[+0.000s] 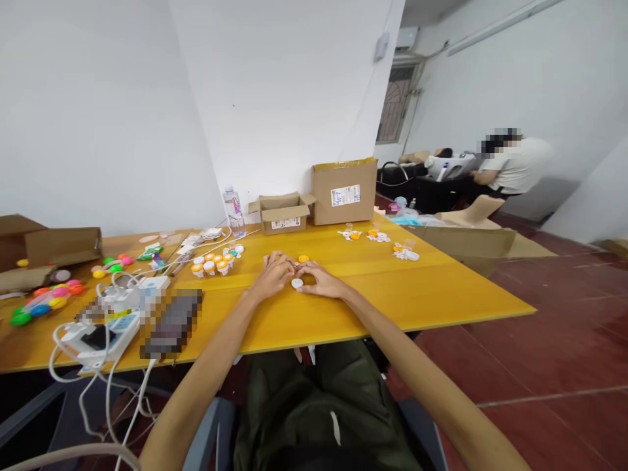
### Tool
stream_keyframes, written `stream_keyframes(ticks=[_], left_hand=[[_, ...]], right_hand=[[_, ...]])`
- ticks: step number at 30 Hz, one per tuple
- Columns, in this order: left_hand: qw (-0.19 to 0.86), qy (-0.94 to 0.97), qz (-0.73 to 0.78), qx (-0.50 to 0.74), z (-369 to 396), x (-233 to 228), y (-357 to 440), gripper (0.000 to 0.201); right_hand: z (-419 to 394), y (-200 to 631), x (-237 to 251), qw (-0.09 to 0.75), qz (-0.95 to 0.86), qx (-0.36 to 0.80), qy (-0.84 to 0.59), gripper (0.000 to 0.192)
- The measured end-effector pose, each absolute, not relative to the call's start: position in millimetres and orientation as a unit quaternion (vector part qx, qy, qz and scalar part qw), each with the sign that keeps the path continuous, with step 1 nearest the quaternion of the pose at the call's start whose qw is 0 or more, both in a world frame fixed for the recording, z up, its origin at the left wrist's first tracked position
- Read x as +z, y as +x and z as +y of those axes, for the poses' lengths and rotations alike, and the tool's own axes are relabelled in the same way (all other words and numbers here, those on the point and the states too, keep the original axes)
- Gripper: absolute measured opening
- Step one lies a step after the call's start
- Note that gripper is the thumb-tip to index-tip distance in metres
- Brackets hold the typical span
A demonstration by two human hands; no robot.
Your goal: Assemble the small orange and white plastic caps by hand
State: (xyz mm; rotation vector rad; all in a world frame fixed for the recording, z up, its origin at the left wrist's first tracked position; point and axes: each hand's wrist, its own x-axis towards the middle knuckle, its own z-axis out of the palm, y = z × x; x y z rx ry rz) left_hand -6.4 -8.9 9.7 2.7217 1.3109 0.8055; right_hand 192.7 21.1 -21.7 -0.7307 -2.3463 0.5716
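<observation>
My left hand (pixel 273 273) and my right hand (pixel 318 280) rest side by side on the yellow table (pixel 392 294), fingertips almost touching around a tiny part between them. What that part is cannot be made out. A small white round cap (pixel 297 283) lies on the table just below the fingertips. An orange cap (pixel 303 258) sits just beyond my hands. To the left stands a cluster of small white cups with orange lids (pixel 216 263).
Two open cardboard boxes (pixel 343 191) and a water bottle (pixel 234 212) stand at the table's far edge. More white and orange pieces (pixel 377 237) lie far right. Power strips, cables (pixel 103 337) and colourful plastic eggs (pixel 46 302) crowd the left. A person (pixel 510 167) sits at the back right.
</observation>
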Motion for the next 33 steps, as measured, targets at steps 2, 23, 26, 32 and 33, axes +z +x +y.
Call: stream_keyframes(ticks=[2, 23, 26, 32, 33], left_hand=[[0.023, 0.872, 0.415, 0.257, -10.0, 10.5, -4.8, 0.018], [0.026, 0.886, 0.405, 0.224, -15.2, 12.7, -2.4, 0.019], [0.016, 0.889, 0.399, 0.225, -15.4, 13.1, -2.9, 0.020], [0.016, 0.888, 0.401, 0.224, -15.3, 14.2, -2.5, 0.019], [0.016, 0.887, 0.403, 0.224, -15.3, 14.3, -2.2, 0.019]], right_hand=[[21.3, 192.6, -21.9, 0.307, -0.886, 0.213, -0.274, 0.024], [20.5, 192.7, -19.4, 0.294, -0.892, 0.194, -0.282, 0.023], [20.9, 192.7, -20.0, 0.295, -0.891, 0.198, -0.283, 0.024], [20.5, 192.7, -19.4, 0.294, -0.890, 0.204, -0.283, 0.024], [20.4, 192.7, -19.2, 0.294, -0.890, 0.204, -0.283, 0.023]])
